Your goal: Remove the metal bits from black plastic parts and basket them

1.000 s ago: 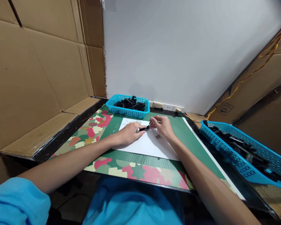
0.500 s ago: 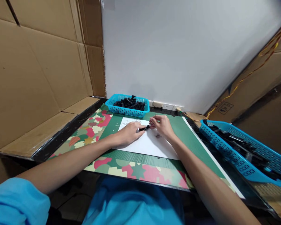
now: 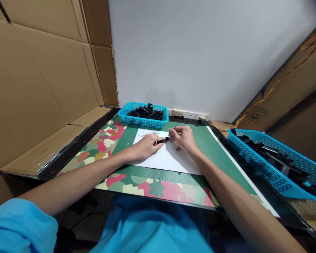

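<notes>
A small black plastic part (image 3: 163,140) is pinched between the thumb and fingers of my left hand (image 3: 144,147), just above a white sheet (image 3: 160,162). My right hand (image 3: 185,138) is closed on a thin metal tool, perhaps tweezers (image 3: 175,126), close to the part's right end. The tool's lower tip is too small to make out. Tiny dark pieces (image 3: 178,149) lie in a little heap on the sheet below my right hand. More tiny pieces (image 3: 154,133) are scattered near the sheet's far edge, beyond my left hand.
At the back stands a blue basket (image 3: 144,122) of black plastic parts. A second blue basket (image 3: 287,186) with longer black parts is on the right. The green patterned mat (image 3: 218,154) covers the table. Cardboard (image 3: 47,70) walls the left side; sockets (image 3: 191,115) line the back wall.
The camera view has shifted slightly. Both hands keep nearly the same pose, with the black part and the thin tool still held.
</notes>
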Action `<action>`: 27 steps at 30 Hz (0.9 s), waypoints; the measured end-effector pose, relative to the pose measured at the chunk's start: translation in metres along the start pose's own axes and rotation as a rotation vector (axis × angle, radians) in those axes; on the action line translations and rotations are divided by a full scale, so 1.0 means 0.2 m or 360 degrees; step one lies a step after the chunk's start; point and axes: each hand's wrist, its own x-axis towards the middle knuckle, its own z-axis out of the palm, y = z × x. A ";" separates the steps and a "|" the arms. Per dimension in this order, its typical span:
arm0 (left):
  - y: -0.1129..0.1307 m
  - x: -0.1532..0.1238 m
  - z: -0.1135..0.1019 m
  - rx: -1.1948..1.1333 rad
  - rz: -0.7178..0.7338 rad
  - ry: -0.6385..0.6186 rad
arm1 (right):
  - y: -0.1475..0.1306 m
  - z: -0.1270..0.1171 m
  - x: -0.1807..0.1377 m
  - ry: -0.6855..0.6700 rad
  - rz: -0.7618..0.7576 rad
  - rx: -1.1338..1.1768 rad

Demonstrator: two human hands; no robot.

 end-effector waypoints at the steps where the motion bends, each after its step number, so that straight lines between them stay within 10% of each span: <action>1: 0.00 0.00 0.00 -0.0004 0.0004 -0.0007 | 0.00 0.00 0.00 0.0016 0.0002 -0.0005; 27: 0.16 0.03 0.03 0.0027 0.0158 0.0275 | -0.05 -0.05 0.03 0.0244 -0.0025 -0.0111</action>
